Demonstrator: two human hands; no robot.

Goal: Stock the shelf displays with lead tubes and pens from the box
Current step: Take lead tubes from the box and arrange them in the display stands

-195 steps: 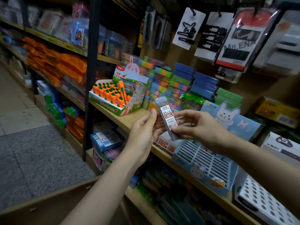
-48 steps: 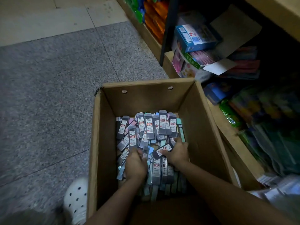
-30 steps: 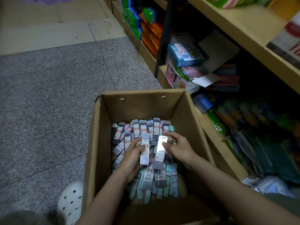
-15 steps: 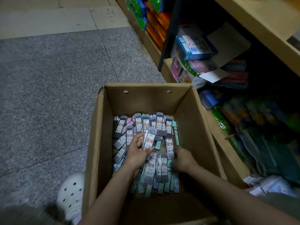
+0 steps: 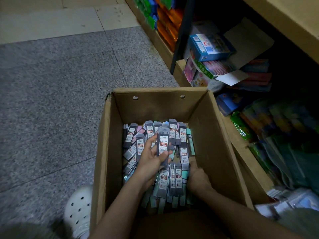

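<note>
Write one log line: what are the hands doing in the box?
left hand: holds lead tubes | right hand: reaching into the pile, grip hidden | cardboard box: on the floor, many tubes inside

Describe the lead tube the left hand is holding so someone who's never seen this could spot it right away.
Find the open cardboard box on the grey floor beside the shelves. Inside, above the heap of lead tubes, the left hand holds one grey tube upright. Unlike its neighbours lying flat in the pile, it is lifted clear and pinched by the thumb, its white-and-red 0.7 label facing up.
</note>
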